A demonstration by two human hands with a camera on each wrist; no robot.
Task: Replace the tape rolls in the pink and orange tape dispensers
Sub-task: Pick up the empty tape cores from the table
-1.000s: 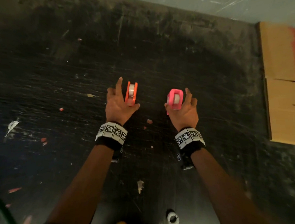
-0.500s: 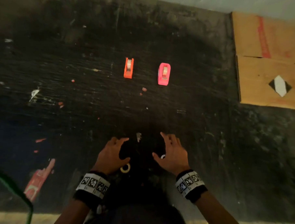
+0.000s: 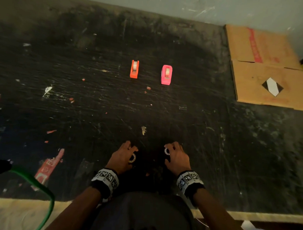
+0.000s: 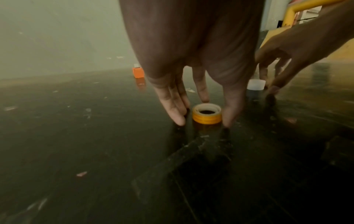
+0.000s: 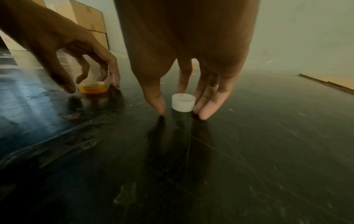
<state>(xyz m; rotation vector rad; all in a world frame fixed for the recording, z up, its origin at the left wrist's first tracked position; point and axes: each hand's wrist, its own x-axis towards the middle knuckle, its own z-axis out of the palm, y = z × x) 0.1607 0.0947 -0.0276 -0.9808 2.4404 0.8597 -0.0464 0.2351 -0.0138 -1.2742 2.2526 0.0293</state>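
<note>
The orange dispenser (image 3: 134, 69) and the pink dispenser (image 3: 166, 74) stand side by side far out on the black table, each with a roll in it. Near the table's front edge my left hand (image 3: 132, 152) curls its fingers and thumb round a yellow tape roll (image 4: 206, 116) lying flat on the table. My right hand (image 3: 170, 150) does the same round a white tape roll (image 5: 183, 103). Both rolls still rest on the surface. The thumb (image 5: 158, 104) of the right hand stands a little off the white roll; its fingers touch the other side.
A flattened cardboard box (image 3: 264, 67) lies at the back right against the wall. A green cable (image 3: 40, 184) crosses the front left corner beside a red label (image 3: 47, 166) stuck to the table. Small paper scraps dot the scratched table (image 3: 215, 152).
A second ago each hand held a dispenser; both were set down and the hands drew back to the near edge. The fingers have now closed round the two loose rolls.
</note>
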